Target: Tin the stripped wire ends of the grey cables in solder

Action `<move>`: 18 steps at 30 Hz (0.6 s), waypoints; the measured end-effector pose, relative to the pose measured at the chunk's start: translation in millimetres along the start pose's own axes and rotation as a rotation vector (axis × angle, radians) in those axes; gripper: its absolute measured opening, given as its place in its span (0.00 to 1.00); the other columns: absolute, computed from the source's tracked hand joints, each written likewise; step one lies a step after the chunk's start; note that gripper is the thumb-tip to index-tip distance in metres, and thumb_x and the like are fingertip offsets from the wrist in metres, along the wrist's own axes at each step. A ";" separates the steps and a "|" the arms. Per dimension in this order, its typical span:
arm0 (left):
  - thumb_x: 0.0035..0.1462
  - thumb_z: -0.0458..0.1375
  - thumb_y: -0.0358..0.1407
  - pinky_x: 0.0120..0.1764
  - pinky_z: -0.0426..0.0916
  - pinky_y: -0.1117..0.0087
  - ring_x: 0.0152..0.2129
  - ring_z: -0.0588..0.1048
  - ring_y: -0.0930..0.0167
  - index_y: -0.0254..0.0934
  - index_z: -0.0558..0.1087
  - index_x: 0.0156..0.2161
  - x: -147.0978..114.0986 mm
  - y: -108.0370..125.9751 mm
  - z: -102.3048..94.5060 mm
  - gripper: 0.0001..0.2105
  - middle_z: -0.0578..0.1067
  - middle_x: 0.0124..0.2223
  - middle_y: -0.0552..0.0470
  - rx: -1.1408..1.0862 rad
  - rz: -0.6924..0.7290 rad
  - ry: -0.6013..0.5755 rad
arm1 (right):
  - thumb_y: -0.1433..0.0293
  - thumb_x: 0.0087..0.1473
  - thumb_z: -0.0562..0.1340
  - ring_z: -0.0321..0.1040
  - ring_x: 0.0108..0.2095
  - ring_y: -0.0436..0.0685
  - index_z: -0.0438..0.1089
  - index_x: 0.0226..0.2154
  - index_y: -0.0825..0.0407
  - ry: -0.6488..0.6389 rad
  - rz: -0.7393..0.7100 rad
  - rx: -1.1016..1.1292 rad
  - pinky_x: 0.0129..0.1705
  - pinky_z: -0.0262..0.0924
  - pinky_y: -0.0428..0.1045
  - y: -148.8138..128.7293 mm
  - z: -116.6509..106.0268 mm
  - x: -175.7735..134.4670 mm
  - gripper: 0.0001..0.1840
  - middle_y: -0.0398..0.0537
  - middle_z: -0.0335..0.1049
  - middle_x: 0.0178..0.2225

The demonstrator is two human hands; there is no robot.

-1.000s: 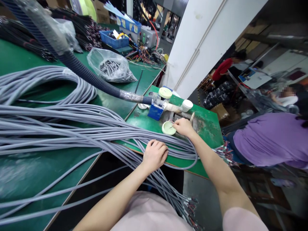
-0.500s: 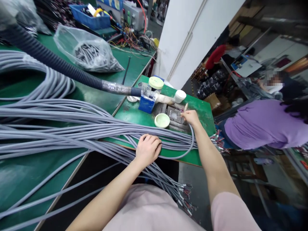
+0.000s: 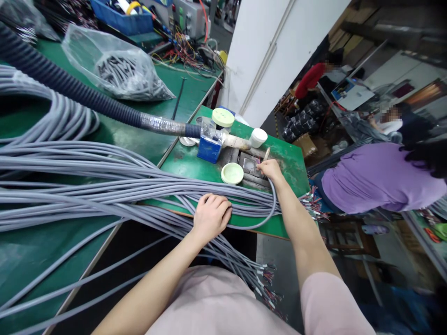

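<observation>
My right hand (image 3: 270, 168) pinches the end of a grey cable (image 3: 271, 200) with stripped, thin wires. Those wire tips are at a square pot of shiny grey metal (image 3: 249, 164), which looks like a solder pot; whether they touch its surface I cannot tell. From this hand the cable loops down and back toward my left hand (image 3: 212, 215). That hand lies on the bundle of grey cables (image 3: 167, 188) near the table edge, its fingers curled over cable. Beside the pot stand a pale green shallow dish (image 3: 232, 173) and a white tub (image 3: 258, 137).
A dark corrugated hose (image 3: 104, 104), its nozzle by the pot, rests on a blue box (image 3: 208, 150). Behind lie a plastic bag of short grey pieces (image 3: 118, 70) and a blue bin (image 3: 122, 18). Cable ends (image 3: 267, 279) hang off the front edge. A person in purple (image 3: 370, 179) sits at right.
The view has shifted slightly, so most things appear a little further left. My right hand still holds the cable end at the pot, and my left hand stays on the cables.
</observation>
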State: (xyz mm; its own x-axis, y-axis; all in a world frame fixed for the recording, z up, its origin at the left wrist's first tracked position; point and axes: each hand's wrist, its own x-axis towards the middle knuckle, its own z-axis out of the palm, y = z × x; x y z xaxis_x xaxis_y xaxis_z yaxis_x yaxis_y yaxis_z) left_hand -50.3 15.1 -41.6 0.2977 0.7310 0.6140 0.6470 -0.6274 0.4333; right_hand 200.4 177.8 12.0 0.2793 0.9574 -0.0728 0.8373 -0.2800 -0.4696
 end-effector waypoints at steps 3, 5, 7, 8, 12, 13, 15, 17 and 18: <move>0.60 0.55 0.33 0.49 0.60 0.61 0.38 0.74 0.68 0.39 0.73 0.38 0.0 -0.2 -0.2 0.05 0.79 0.39 0.52 0.006 0.000 0.001 | 0.69 0.43 0.63 0.63 0.19 0.50 0.76 0.17 0.55 -0.004 0.003 0.009 0.26 0.55 0.44 0.1 1.2 0.2 0.10 0.40 0.61 0.09; 0.60 0.55 0.33 0.49 0.60 0.61 0.38 0.74 0.68 0.39 0.73 0.38 0.1 -0.2 -0.4 0.05 0.79 0.39 0.52 0.012 -0.001 -0.001 | 0.69 0.43 0.63 0.62 0.18 0.50 0.75 0.16 0.55 -0.006 0.005 0.021 0.25 0.54 0.45 0.4 2.1 0.9 0.10 0.40 0.60 0.09; 0.60 0.55 0.34 0.49 0.60 0.61 0.38 0.74 0.68 0.38 0.73 0.38 0.0 -0.1 -0.3 0.05 0.79 0.39 0.52 0.017 -0.001 -0.004 | 0.70 0.42 0.63 0.61 0.17 0.49 0.74 0.15 0.54 -0.004 0.004 0.037 0.25 0.53 0.45 0.4 2.1 1.6 0.10 0.40 0.60 0.08; 0.60 0.55 0.34 0.49 0.60 0.61 0.38 0.74 0.68 0.38 0.73 0.38 -0.2 0.0 0.0 0.05 0.79 0.39 0.52 0.019 -0.002 -0.006 | 0.70 0.42 0.63 0.60 0.17 0.49 0.74 0.14 0.54 0.000 0.000 0.047 0.24 0.53 0.45 0.0 1.3 1.3 0.10 0.40 0.59 0.08; 0.60 0.55 0.34 0.49 0.60 0.60 0.37 0.74 0.68 0.39 0.73 0.38 -0.6 -0.2 1.7 0.05 0.79 0.39 0.52 0.015 -0.010 -0.007 | 0.68 0.43 0.63 0.58 0.17 0.49 0.74 0.15 0.55 0.021 -0.047 0.113 0.24 0.52 0.45 -5.8 -10.7 -13.3 0.11 0.39 0.60 0.09; 0.60 0.55 0.34 0.49 0.60 0.60 0.37 0.74 0.68 0.39 0.74 0.37 -0.5 -0.5 1.7 0.05 0.79 0.39 0.52 0.009 -0.013 -0.007 | 0.66 0.44 0.62 0.58 0.17 0.48 0.74 0.16 0.55 0.024 -0.064 0.133 0.24 0.52 0.45 -8.5 -15.7 -22.7 0.12 0.39 0.60 0.10; 0.59 0.55 0.34 0.49 0.60 0.59 0.37 0.74 0.68 0.39 0.74 0.37 0.2 -1.1 0.7 0.05 0.79 0.38 0.52 -0.021 -0.023 -0.005 | 0.63 0.46 0.61 0.58 0.17 0.48 0.75 0.19 0.54 0.024 -0.116 0.186 0.25 0.53 0.45 -14.6 -26.2 -50.0 0.14 0.39 0.62 0.11; 0.59 0.56 0.34 0.49 0.60 0.59 0.37 0.74 0.68 0.40 0.74 0.37 1.4 -0.3 -1.9 0.05 0.79 0.37 0.52 -0.102 -0.042 0.009 | 0.62 0.48 0.61 0.58 0.17 0.49 0.73 0.18 0.54 0.024 -0.214 0.286 0.25 0.53 0.45 -20.9 -34.7 -87.2 0.15 0.39 0.62 0.12; 0.59 0.56 0.33 0.48 0.61 0.60 0.36 0.75 0.68 0.40 0.75 0.36 2.1 1.2 -3.5 0.05 0.79 0.36 0.52 -0.175 -0.062 0.027 | 0.62 0.49 0.61 0.60 0.18 0.49 0.71 0.16 0.53 0.027 -0.277 0.344 0.25 0.54 0.46 -23.8 -37.3 -107.9 0.16 0.40 0.62 0.12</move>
State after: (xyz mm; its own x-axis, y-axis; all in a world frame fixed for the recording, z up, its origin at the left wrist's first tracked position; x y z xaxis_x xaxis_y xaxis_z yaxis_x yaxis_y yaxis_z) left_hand -51.3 14.9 -37.5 0.2407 0.7637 0.5990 0.5311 -0.6202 0.5773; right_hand 167.8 78.6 63.8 0.0826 0.9896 0.1177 0.6782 0.0307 -0.7342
